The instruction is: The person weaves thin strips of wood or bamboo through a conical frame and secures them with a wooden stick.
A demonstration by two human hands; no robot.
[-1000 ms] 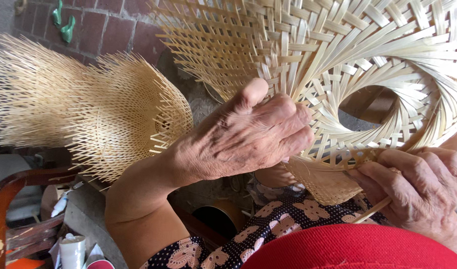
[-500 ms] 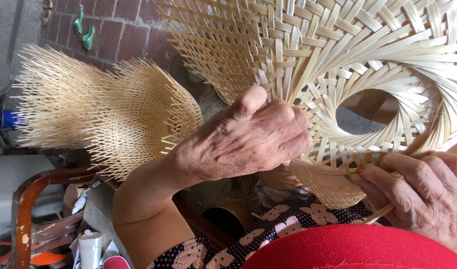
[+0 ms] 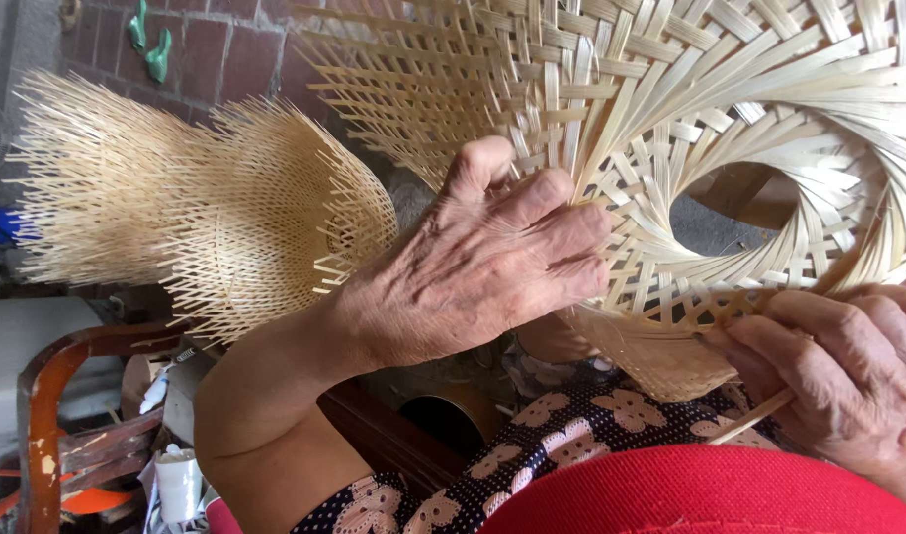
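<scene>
1. We see the woven bamboo piece point(image 3: 690, 148) filling the upper right of the head view, a flat lattice of pale strips with a round opening at about 3 o'clock from the picture's centre.
2. Our left hand point(image 3: 482, 262) lies flat against the weave at centre, fingers pressed onto the strips just at 9 o'clock of the opening, thumb raised toward 12 o'clock; it is half curled and pins the strips rather than wrapping around them.
3. Our right hand point(image 3: 838, 376) sits at 5 o'clock of the opening, fingers closed in a pinch on a loose bamboo strip point(image 3: 759, 415) whose long axis slants from 8 o'clock up toward 2 o'clock, into the lower rim of the ring.
4. The relation that matters: the opening's lower edge lies between the two hands, touching both, and the right hand is the nearer to the free strip end (the left only steadies).
5. At 9 o'clock stands a second unfinished bamboo weave point(image 3: 196, 218), its bristling strip ends fanned outward, well apart from the hands.
6. Packages and signs: a small white roll or cup point(image 3: 181, 485) at 7 o'clock near a reddish wooden chair frame point(image 3: 47, 396); two green hooks point(image 3: 148, 44) on the brick wall point(image 3: 225, 49) at 11 o'clock. We can make out no labels.
</scene>
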